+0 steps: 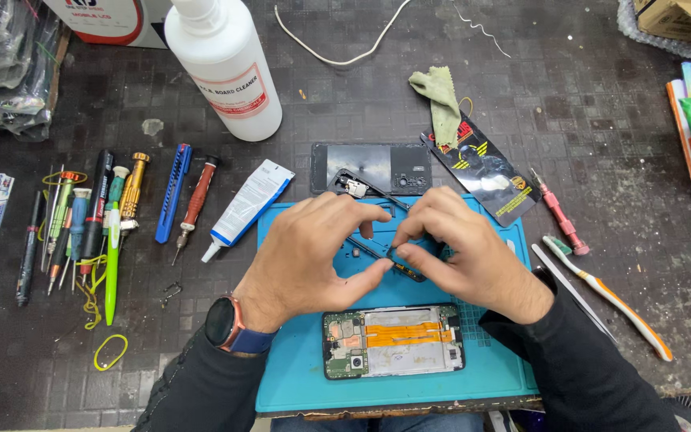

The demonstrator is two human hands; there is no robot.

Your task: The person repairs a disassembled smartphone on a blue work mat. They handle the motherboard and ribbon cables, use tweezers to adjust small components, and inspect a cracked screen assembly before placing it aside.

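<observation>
Left grip: I see my left hand (313, 252) curled over a thin black phone frame (365, 240), thumb and fingertips closed on its rail.
Right grip: my right hand (465, 252) pinches the same frame from the other side, thumb and forefinger pressed together on a small dark part at its lower edge.
Frame position: it sits between my two hands, held just above the teal mat (297, 376), its upper corner with a small metal piece poking out above my left knuckles.
Frame material: slim, hard-looking black plastic, an open rectangle; much of it is hidden under my fingers.
Opened phone (393, 342): lies flat on the mat just below my hands, back off, showing a green board, an orange flex strip and a silvery plate.
Mat: smooth, rubbery, rectangular, lying on the dark, scuffed bench (601, 120).
Back cover (371, 168): glossy dark, beyond my hands, touching the mat's far edge.
Left of mat: a white glue tube (248, 204) with a blue band, then a row of screwdrivers (105, 216) with coloured handles.
Far side: a white plastic bottle (221, 64), upright.
Right side: a toothbrush (605, 292), white and orange, and a crumpled green cloth (441, 100).
</observation>
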